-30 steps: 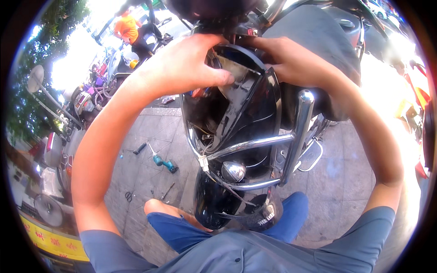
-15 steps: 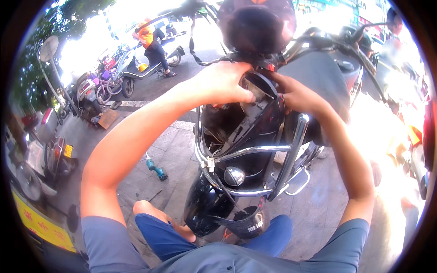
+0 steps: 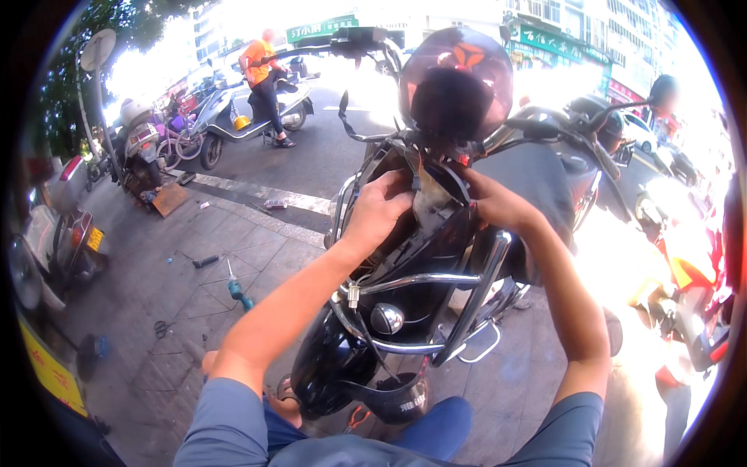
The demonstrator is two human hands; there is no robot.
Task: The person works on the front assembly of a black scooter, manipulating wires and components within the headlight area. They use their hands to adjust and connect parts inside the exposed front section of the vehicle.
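In front of me stands a black scooter [image 3: 327,373] with its front body opened up. My left hand [image 3: 381,208] is inside the opening, thumb and fingers bent together beside a dark strap [image 3: 415,173]; what they pinch is hidden. My right hand [image 3: 502,201] grips the right edge of the black front panel [image 3: 459,191], some fingers out of sight behind it. Below the hands, a chrome guard bar [image 3: 490,272] crosses the front near a round lamp [image 3: 387,318] and a white connector [image 3: 353,296]. A dark rounded housing [image 3: 455,86] rises above.
On the paving to the left lie a teal cordless drill [image 3: 237,292], a black-handled tool [image 3: 206,261] and scissors [image 3: 162,328]. Orange-handled pliers [image 3: 358,418] rest near my foot. A person in orange [image 3: 257,66] stands by a parked scooter [image 3: 226,117]; a red scooter [image 3: 692,272] is at right.
My left hand has drawn back from the top rim of the panel, lower into the opening, with its fingers more bent. My right hand stays at the panel's edge. The view has tilted up.
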